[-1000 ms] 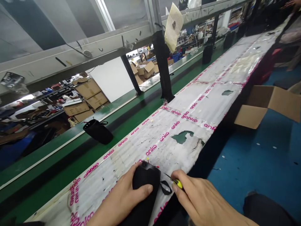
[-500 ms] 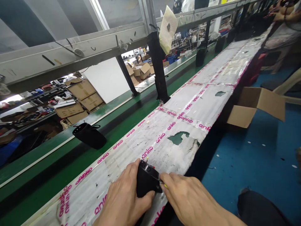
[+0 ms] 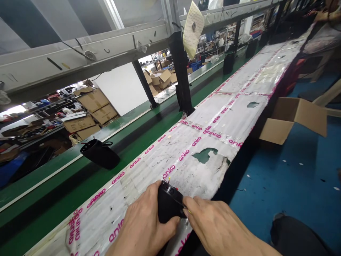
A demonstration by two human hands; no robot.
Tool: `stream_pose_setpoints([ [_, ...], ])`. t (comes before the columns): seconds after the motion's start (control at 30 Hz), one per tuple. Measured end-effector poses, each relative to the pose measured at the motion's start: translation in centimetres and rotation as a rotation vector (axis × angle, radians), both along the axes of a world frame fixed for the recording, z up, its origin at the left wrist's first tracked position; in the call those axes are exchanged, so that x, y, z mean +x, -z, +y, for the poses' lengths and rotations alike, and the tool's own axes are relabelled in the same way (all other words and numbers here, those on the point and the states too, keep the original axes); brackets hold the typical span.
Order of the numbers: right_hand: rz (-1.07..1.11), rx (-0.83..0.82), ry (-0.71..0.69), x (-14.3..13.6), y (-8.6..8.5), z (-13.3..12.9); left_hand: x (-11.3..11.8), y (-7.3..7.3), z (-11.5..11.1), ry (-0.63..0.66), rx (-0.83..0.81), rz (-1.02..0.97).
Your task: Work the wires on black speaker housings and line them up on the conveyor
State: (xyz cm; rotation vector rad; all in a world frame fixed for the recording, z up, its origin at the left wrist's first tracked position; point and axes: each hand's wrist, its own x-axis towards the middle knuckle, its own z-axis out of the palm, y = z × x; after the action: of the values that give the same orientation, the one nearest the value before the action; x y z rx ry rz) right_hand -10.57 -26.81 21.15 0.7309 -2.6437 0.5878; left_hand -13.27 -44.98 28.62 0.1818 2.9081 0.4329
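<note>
My left hand [image 3: 145, 217] is wrapped around a black cylindrical speaker [image 3: 170, 204], thumb on the near side. The speaker stands tilted over the white-covered bench, its end with round holes facing up. Thin wires with a yellow and a red tip [image 3: 169, 179] poke out at that end. At the speaker's right side, my right hand [image 3: 205, 217] is closed in a pinch against its edge. A bit of yellow shows by those fingers; what they hold is mostly hidden.
Another black speaker [image 3: 100, 153] with a loop strap lies on the green conveyor belt [image 3: 141, 142]. White sheeting with pink-printed tape covers the bench [image 3: 149, 170], torn in places. An open cardboard box [image 3: 279, 131] is to the right. A person's arm [image 3: 322, 16] shows far right.
The view has shifted slightly. Both hands keep nearly the same hold on the speaker, and the yellow bit at my right fingers shows less.
</note>
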Motion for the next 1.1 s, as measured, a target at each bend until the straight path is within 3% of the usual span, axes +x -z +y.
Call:
stream_pose_setpoints([
  [0.13, -0.065, 0.052, -0.039, -0.2, -0.7, 0.4, 0.1, 0.1, -0.3, 0.043, 0.085, -0.068],
  [0.4, -0.132, 0.2, -0.017, -0.5, -0.5, -0.2, -0.5, 0.6, -0.1, 0.078, -0.068, -0.121],
  [0.63, -0.255, 0.252, 0.056, -1.1, -1.7, -1.7, -0.7, 0.8, 0.5, 0.039, -0.117, -0.143],
  [0.7, -0.247, 0.224, 0.069, -1.1, -1.2, -1.8, -0.7, 0.7, 0.4, 0.028, -0.103, -0.135],
  [0.83, -0.185, -0.129, -0.012, -1.1, 0.5, -1.6, -0.7, 0.4, 0.0, -0.003, -0.042, -0.107],
  [0.9, -0.178, -0.217, -0.019, -1.1, 1.0, -1.5, -0.7, 0.4, -0.1, -0.01, -0.038, -0.093],
  [1.1, -0.21, -0.033, -0.031, -1.7, -0.2, -1.3, -0.7, 0.8, -0.1, 0.008, -0.054, -0.069],
])
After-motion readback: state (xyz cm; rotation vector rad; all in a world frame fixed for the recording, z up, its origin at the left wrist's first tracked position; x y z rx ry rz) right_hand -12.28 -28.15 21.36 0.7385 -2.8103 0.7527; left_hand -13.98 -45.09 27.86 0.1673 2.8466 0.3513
